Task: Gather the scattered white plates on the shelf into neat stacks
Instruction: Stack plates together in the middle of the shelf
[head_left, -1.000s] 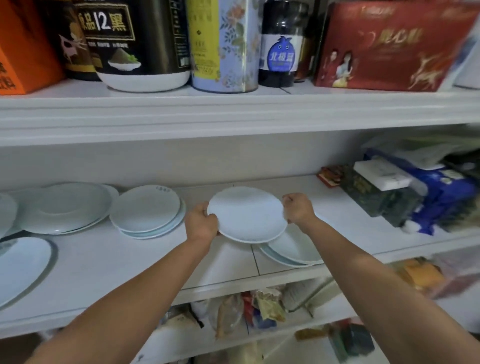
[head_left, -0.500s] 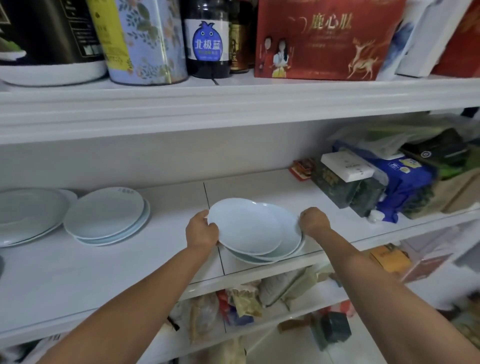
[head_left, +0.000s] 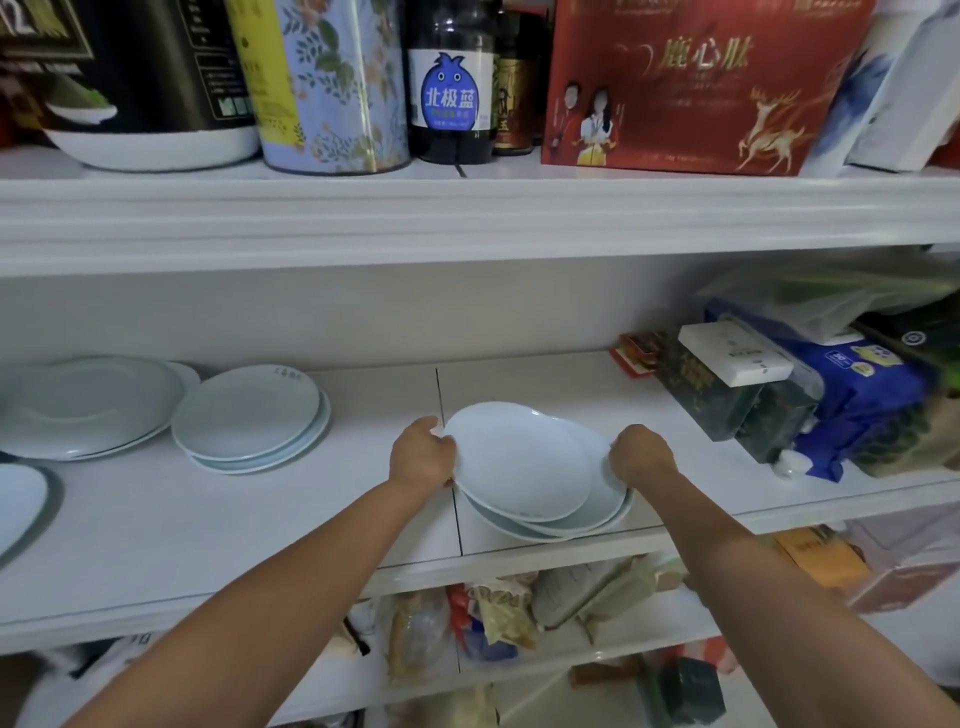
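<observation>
Near the front edge of the shelf (head_left: 260, 519), your left hand (head_left: 422, 453) grips the top plate (head_left: 519, 460), lying off-centre leftward on a small stack (head_left: 602, 499) whose right rim your right hand (head_left: 641, 451) grips. Nudge the plate right until rims align

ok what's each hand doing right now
left hand: grips the top plate by its left rim
right hand: fingers curled on the plate stack, right rim

Bare forearms (head_left: 291, 582), left hand (head_left: 422, 457), right hand (head_left: 641, 453)
</observation>
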